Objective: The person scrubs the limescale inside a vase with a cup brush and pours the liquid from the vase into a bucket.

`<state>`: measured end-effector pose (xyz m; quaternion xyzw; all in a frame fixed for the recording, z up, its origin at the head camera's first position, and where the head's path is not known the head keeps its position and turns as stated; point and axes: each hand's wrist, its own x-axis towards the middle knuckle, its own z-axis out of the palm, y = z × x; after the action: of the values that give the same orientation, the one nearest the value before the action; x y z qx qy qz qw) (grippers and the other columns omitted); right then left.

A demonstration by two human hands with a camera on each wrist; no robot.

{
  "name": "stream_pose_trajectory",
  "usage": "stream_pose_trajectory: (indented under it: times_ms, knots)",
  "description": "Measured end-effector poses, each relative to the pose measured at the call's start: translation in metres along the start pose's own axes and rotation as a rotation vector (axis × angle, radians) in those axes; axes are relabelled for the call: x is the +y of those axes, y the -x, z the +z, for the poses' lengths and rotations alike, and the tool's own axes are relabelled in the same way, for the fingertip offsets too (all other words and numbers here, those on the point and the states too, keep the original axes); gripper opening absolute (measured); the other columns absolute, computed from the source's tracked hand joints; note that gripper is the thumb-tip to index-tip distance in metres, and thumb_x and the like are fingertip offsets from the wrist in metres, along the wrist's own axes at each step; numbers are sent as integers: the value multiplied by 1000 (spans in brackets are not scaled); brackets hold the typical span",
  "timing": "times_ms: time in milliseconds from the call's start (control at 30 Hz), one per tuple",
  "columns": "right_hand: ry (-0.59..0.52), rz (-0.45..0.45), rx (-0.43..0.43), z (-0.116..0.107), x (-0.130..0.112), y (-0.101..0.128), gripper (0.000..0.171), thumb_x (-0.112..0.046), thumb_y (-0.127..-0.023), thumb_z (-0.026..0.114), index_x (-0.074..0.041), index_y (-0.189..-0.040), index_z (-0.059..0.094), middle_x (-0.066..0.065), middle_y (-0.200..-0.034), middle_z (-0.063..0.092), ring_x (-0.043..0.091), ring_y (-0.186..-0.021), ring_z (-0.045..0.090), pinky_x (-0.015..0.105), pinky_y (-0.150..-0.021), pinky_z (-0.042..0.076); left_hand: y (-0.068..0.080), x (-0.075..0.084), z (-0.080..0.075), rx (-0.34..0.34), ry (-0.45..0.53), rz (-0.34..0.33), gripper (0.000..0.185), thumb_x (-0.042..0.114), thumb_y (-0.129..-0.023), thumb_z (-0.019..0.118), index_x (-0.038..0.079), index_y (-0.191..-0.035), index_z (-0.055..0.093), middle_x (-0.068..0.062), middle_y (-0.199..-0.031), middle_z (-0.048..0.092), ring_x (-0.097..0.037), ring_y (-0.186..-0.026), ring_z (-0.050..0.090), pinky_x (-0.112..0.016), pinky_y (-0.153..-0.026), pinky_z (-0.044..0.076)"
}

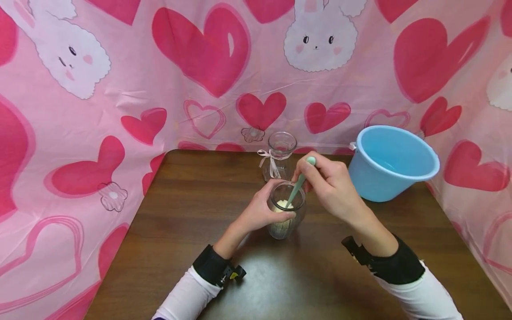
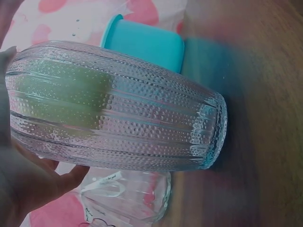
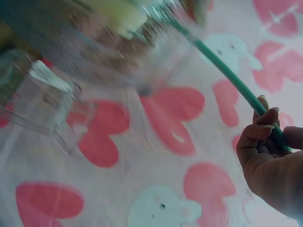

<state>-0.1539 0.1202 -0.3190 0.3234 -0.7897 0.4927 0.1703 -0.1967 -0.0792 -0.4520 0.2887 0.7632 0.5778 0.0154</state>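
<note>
My left hand [image 1: 266,206] grips a clear glass jar [image 2: 156,113] round its upper part, the thumb across the near side just below the rim. Ridges and raised dots cover the jar's wall. My right hand [image 1: 330,184] holds a slim green handle [image 3: 227,71] that slants down into the jar's mouth. At the handle's lower end is a pale yellowish, sponge-like head [image 1: 285,204], inside the jar; it looks like a sponge bottle brush. Through the glass it appears as a blurred greenish block in the left wrist view. Whether the jar's base touches the table cannot be told.
Behind the jar stands a second glass jar [image 1: 282,142] with a pale ribbon bow round its neck. A light blue bucket [image 1: 364,178] is at the back right of the brown wooden table [image 1: 192,191]. Pink heart-and-rabbit cloth [image 1: 140,89] hangs round the table.
</note>
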Motion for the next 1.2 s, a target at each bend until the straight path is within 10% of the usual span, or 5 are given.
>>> stream_pose_trajectory:
  times_ms: [467, 867, 1200]
  knots:
    - [52, 79, -36, 23, 21, 11, 16, -11, -106, 56, -13, -95, 68, -1, -83, 70, 17, -65, 60, 29, -54, 49, 2, 2, -3, 22, -37, 17, 74, 23, -76, 91, 17, -140, 56, -5, -135, 64, -39, -120, 61, -57, -100, 51]
    - [-8, -25, 35, -2, -2, -3, 14, -3, -104, 57, -7, -100, 69, 2, -90, 73, 15, -67, 62, 28, -62, 54, 0, 1, 0, 21, -41, 2, 73, 24, -75, 93, 22, -138, 56, 4, -128, 67, -17, -113, 64, -38, -95, 53]
    - [57, 75, -129, 26, 30, 7, 10, -11, -106, 58, -10, -102, 68, 1, -85, 68, 22, -69, 63, 29, -60, 54, 2, 0, 0, 9, -18, 2, 74, 24, -78, 90, 24, -142, 53, 1, -136, 62, -23, -122, 59, -56, -105, 48]
